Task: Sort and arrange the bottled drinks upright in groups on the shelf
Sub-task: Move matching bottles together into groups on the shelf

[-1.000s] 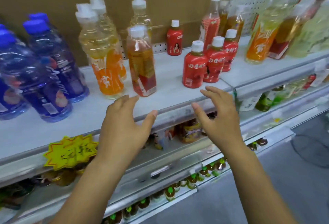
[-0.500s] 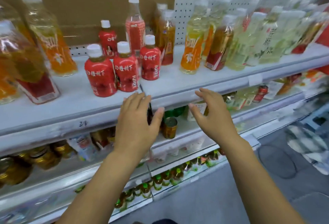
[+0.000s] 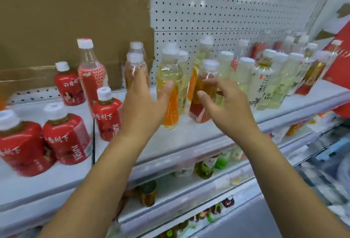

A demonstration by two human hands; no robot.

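- The orange bottle (image 3: 170,105) stands upright near the front of the shelf (image 3: 189,139), and the brown bottle (image 3: 201,105) stands just to its right.
- The left hand (image 3: 144,103) is spread wide. Its thumb lies across the orange bottle and its fingertips are up by an amber bottle (image 3: 133,67) behind and to the left of it. It grips nothing.
- The right hand (image 3: 225,105) is half open, thumb and forefinger cupped in front of the brown bottle. Blur hides whether they touch it.
- The step looks like taking hold of these two mixed bottles to move each to its own kind.
- Wrap each hand round the bottle's body, not its cap, and lift straight up before going sideways, because the neighbours stand close.
- The red bottles (image 3: 108,113) are grouped left of the orange bottle and the pale bottles (image 3: 265,86) to its right, so keep the forearms clear of both.
- Set each bottle down flat and upright before letting go.
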